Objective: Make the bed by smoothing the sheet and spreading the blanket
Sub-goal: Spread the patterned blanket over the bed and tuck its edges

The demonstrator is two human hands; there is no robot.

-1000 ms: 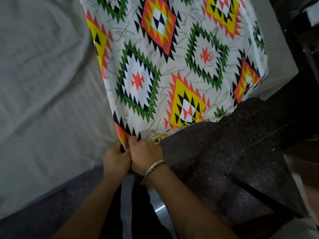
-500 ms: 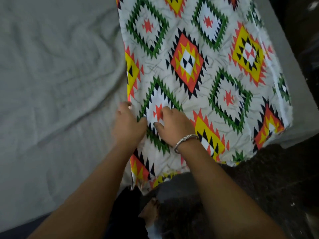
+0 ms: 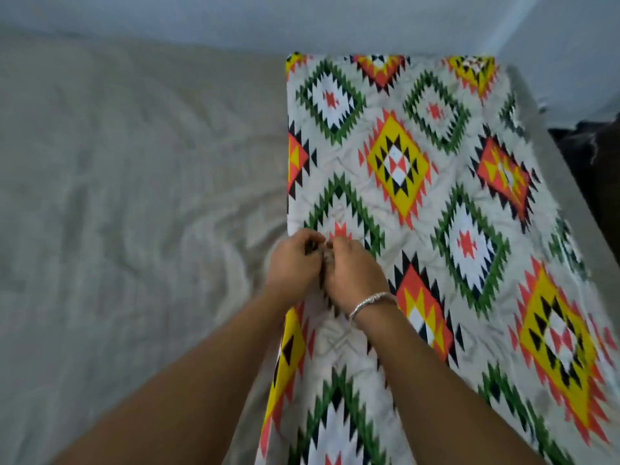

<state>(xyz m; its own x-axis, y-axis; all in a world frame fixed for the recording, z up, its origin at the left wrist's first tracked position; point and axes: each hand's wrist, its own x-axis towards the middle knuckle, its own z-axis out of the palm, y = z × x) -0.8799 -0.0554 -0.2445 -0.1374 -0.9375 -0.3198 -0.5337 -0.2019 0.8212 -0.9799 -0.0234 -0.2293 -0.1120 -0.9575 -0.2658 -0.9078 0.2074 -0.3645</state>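
A white blanket [image 3: 432, 209] printed with green, yellow and orange diamonds lies folded into a long strip along the right side of the bed. The wrinkled grey sheet [image 3: 127, 182] covers the mattress to its left. My left hand [image 3: 293, 263] and my right hand [image 3: 354, 271] are side by side at the blanket's left edge, mid-bed. Both have curled fingers that pinch a bunch of the blanket's cloth between them. A silver bangle sits on my right wrist. The frame is motion-blurred.
A pale wall [image 3: 302, 18] runs behind the bed's far edge. The bed's right edge [image 3: 570, 156] drops to a dark area [image 3: 590, 152] at the far right. Creases run across the sheet left of my hands.
My hands let go of the blanket's near corner off the bed and moved forward onto the bed. They now pinch cloth farther up the left edge. The view has tilted up to the wall.
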